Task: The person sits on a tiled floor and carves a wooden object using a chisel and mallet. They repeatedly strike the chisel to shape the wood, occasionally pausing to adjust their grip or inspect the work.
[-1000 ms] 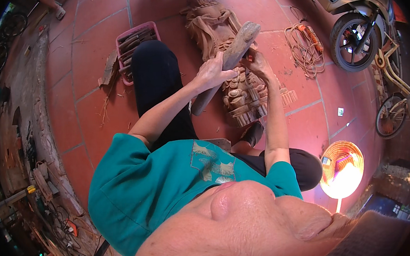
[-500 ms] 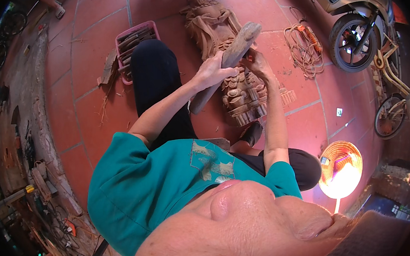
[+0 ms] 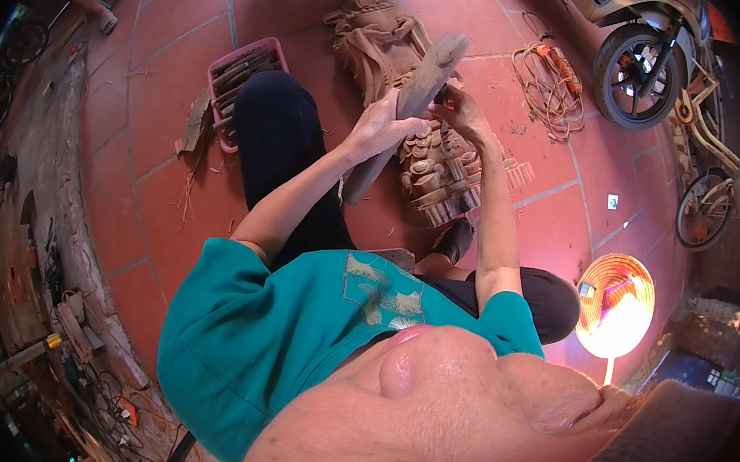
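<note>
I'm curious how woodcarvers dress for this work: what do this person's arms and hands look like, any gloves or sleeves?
No gloves: the left hand and right hand are both bare, with no rings or watch visible. The forearms are bare too. A short-sleeved teal shirt with a pale leaf-like print ends above the elbows.

**One head-worn fisheye view, looking steeply down**

Taken from the left of two cameras worn on the head, aimed almost straight down past the chin, which fills the lower edge very close to the lens. Upright, not mirrored. Below that, teal shirt (image 3: 257, 346) and both forearms reaching up-frame toward the middle, where the left hand (image 3: 383, 124) and right hand (image 3: 460, 109) sit at mid distance over red floor tiles (image 3: 165, 205). Strong wide-angle bending: tile joints curve toward a dark round rim. Far reaches near the edges: motorbike wheel (image 3: 638, 75) upper right, glowing round lamp (image 3: 614, 302) lower right. No second view to overlap.
</note>
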Demonstrator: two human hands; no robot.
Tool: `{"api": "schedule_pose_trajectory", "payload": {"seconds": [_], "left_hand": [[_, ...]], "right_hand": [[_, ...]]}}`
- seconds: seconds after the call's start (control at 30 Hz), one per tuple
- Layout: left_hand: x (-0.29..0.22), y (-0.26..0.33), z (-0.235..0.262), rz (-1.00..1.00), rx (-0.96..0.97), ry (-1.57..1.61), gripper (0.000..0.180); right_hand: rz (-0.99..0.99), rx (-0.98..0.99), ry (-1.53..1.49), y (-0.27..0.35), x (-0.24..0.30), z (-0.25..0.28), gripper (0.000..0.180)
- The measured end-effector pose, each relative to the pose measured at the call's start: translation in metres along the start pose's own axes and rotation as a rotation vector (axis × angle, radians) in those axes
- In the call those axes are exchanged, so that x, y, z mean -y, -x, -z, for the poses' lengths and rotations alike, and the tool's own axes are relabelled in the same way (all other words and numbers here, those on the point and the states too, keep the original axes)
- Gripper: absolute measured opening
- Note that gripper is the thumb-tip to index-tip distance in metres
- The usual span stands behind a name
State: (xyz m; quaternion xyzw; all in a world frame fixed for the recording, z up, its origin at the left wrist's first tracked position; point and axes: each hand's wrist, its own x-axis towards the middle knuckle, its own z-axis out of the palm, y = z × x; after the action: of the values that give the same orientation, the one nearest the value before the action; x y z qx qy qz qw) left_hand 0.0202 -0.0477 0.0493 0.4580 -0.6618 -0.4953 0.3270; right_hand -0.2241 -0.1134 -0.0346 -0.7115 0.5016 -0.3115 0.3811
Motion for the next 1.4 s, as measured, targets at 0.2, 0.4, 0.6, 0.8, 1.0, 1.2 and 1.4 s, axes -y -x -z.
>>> {"api": "schedule_pose_trajectory", "payload": {"seconds": [0.2,0.4,0.6,0.8,1.0,1.2,1.4], "left_hand": [[0.012,-0.007,-0.002,0.055,-0.028,-0.172,0.065],[0.021,-0.006,-0.001,0.044,0.079,-0.253,0.072],[0.015,-0.003,0.0,0.057,0.049,-0.2,0.073],[0.007,-0.001,-0.002,0.002,0.059,0.004,0.063],[0.016,-0.008,-0.002,-0.089,-0.119,-0.002,0.06],[0.026,-0.008,-0.001,-0.041,-0.045,-0.243,0.063],[0.005,-0.001,0.001,-0.02,-0.059,0.007,0.062]], "right_hand": [[-0.015,0.005,0.015,0.0,-0.004,0.001,0.033],[-0.136,0.101,0.144,0.002,0.008,0.003,0.038],[-0.115,0.093,0.093,0.006,0.014,0.001,0.038],[-0.088,0.088,0.118,0.005,0.001,0.004,0.034],[0.028,0.043,-0.028,0.006,-0.002,0.001,0.03],[-0.1,0.06,0.103,0.007,0.012,0.002,0.032],[-0.057,0.058,0.025,0.007,0.001,0.002,0.035]]}}
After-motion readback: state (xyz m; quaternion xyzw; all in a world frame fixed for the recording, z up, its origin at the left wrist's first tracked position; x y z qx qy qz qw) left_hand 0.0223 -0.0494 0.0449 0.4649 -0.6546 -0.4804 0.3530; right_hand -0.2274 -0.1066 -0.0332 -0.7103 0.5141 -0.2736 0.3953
